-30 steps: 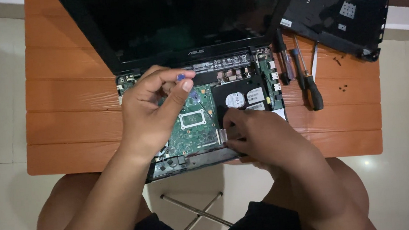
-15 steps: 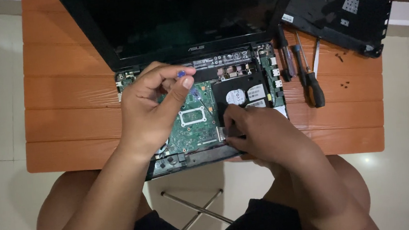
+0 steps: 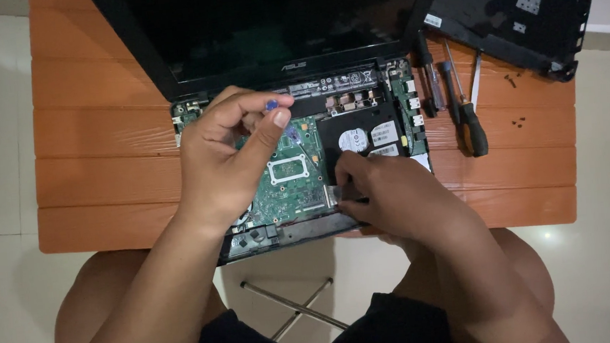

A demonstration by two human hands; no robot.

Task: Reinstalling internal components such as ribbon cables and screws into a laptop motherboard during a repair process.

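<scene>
An opened laptop lies on an orange slatted table, its green circuit board and black hard drive exposed. My left hand hovers over the board's left part, pinching a thin tool with a blue tip between thumb and forefinger. My right hand rests on the laptop's front right corner, fingers pressed against the lower edge of the hard drive and the board beside it. What lies under the right fingers is hidden.
Two or three screwdrivers lie right of the laptop, with small dark screws scattered near them. A removed black cover panel sits at the table's far right corner. My knees and a metal table brace show below the table edge.
Both hands stay in nearly the same place. The left fingers shift the blue-tipped tool only slightly.
</scene>
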